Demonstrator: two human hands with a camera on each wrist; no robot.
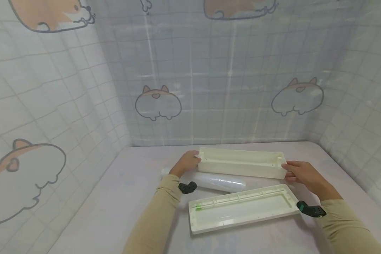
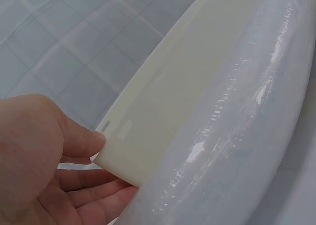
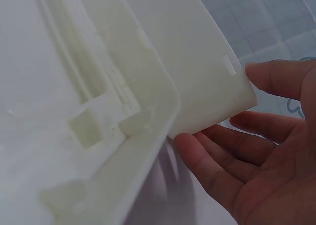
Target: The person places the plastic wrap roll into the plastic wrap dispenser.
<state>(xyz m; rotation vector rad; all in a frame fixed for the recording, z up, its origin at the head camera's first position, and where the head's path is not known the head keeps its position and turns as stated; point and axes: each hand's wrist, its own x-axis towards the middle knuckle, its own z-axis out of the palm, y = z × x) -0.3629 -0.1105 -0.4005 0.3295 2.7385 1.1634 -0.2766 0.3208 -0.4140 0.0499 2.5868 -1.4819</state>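
A long cream-white plastic box (image 1: 241, 169), open at the top, is held by its two ends. My left hand (image 1: 188, 162) grips the left end; in the left wrist view the thumb lies on the corner and the fingers are under the edge. At the other end my right hand (image 1: 301, 173) holds the box, thumb at one side and fingers curled beneath the corner in the right wrist view. In front of it lies the matching shallow lid (image 1: 241, 211), inner side up, with a small green mark at its left. A roll of clear plastic wrap (image 1: 220, 181) lies between box and lid.
All of this is on a pale table (image 1: 114, 208). Grey-white sheets with a grid and cartoon dogs hang behind (image 1: 225, 70) and at both sides. The lid sits close to my right wrist.
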